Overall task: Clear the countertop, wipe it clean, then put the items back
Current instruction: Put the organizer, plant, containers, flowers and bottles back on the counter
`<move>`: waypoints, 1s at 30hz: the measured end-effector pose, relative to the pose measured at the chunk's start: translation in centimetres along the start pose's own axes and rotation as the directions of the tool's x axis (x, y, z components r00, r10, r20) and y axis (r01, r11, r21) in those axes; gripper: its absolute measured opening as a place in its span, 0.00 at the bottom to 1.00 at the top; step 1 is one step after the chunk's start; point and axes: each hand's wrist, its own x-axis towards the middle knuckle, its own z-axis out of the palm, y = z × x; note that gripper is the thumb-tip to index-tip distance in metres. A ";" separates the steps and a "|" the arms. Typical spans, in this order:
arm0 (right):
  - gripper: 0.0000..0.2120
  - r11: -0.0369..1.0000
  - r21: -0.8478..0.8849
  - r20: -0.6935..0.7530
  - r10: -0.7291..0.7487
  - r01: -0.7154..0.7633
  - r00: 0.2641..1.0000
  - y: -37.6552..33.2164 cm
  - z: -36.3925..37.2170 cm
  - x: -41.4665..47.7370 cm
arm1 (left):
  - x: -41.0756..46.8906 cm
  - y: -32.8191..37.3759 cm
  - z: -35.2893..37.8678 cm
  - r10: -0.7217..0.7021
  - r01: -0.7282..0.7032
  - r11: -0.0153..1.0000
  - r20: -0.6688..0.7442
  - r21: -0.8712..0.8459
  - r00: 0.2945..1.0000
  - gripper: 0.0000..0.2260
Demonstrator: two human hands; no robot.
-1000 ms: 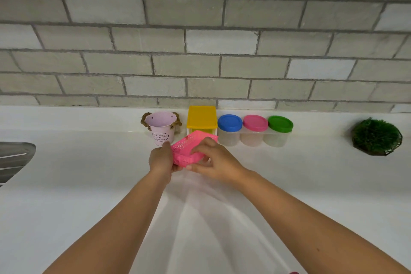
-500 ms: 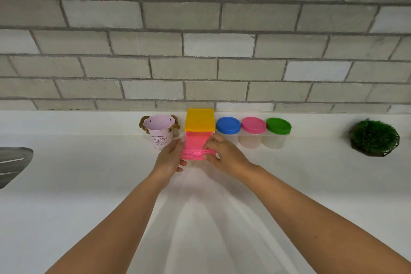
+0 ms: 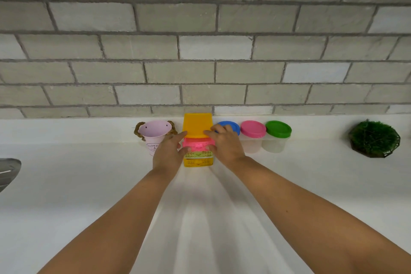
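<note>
So both hands are on the pink basket [image 3: 197,143], dead centre of the frame. The left hand [image 3: 167,151] clamps its left side and the right hand [image 3: 227,147] its right side, thumbs hooked over the front edge. The basket sits on top of a yellow-green basket [image 3: 198,154], which sits on a yellow basket [image 3: 197,163] (a neat little stack) on the white tabletop [image 3: 66,184]. Right behind the stack is a box with a yellow lid [image 3: 197,125], up against the brick wall [image 3: 200,51]. A pink bucket [image 3: 155,134] stands just left of it. To the right are three jars in a row: blue lid [image 3: 232,126], pink lid [image 3: 253,129], green lid [image 3: 278,129]. A green plant [image 3: 374,139] sits far right, and a bit of the sink [image 3: 9,171] shows at the left edge.
</note>
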 end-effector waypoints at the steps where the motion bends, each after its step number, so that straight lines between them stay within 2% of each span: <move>1: 0.21 1.000 0.019 -0.015 0.001 -0.001 1.000 0.0 0.1 0.1 | 0.2 0.2 0.0 -0.013 0.013 1.000 -0.019 0.003 1.000 0.19; 6: 0.17 0.993 0.116 -0.105 0.013 -0.001 0.994 0.0 0.5 0.5 | 0.8 0.4 0.0 -0.036 0.040 0.999 -0.111 0.036 0.993 0.13; 16: 0.15 0.985 0.171 -0.134 0.042 -0.018 0.990 -0.2 1.2 0.7 | 1.3 0.0 0.0 -0.050 0.056 0.997 -0.127 0.045 0.991 0.12; 20: 0.16 0.990 0.135 -0.078 0.049 -0.039 0.996 -0.4 0.9 0.6 | 1.3 0.2 -0.1 -0.055 0.061 0.996 -0.104 0.057 0.993 0.13; 25: 0.21 0.990 0.115 0.072 0.073 -0.081 0.995 -0.2 0.0 0.0 | 0.8 0.6 -0.4 -0.013 0.021 0.993 -0.070 0.119 0.997 0.14; 30: 0.24 0.984 0.141 0.072 0.104 -0.113 0.992 0.9 -1.9 -2.3 | -0.2 1.6 -0.1 0.048 -0.022 0.974 -0.109 0.225 0.993 0.18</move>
